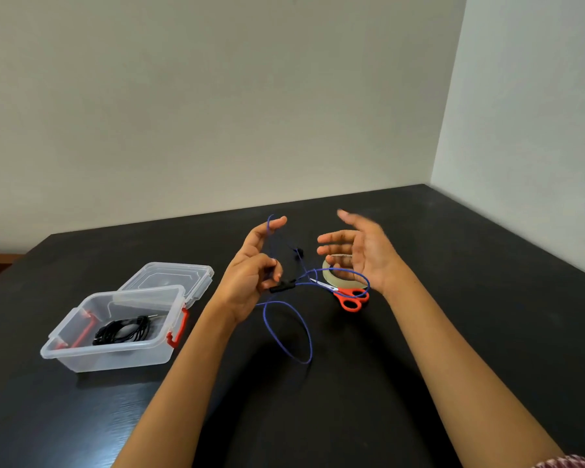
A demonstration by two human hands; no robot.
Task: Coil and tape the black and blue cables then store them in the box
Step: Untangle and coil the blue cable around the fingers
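One clear box (pixel 115 349) with red latches stands open at the near left of the black table (pixel 453 265). One coiled black cable (pixel 124 332) lies inside it, and the lid (pixel 169 276) lies flat just behind. One blue cable (pixel 286 332) hangs in a loose loop below the left hand (pixel 250 278), which pinches it with curled fingers; one strand runs up over the raised index finger. The right hand (pixel 362 251) is spread, holds nothing, and is apart from the left. Beneath it, one pair of red-handled scissors (pixel 352 297) lies against one tape roll (pixel 330 273), with a cable loop crossing both.
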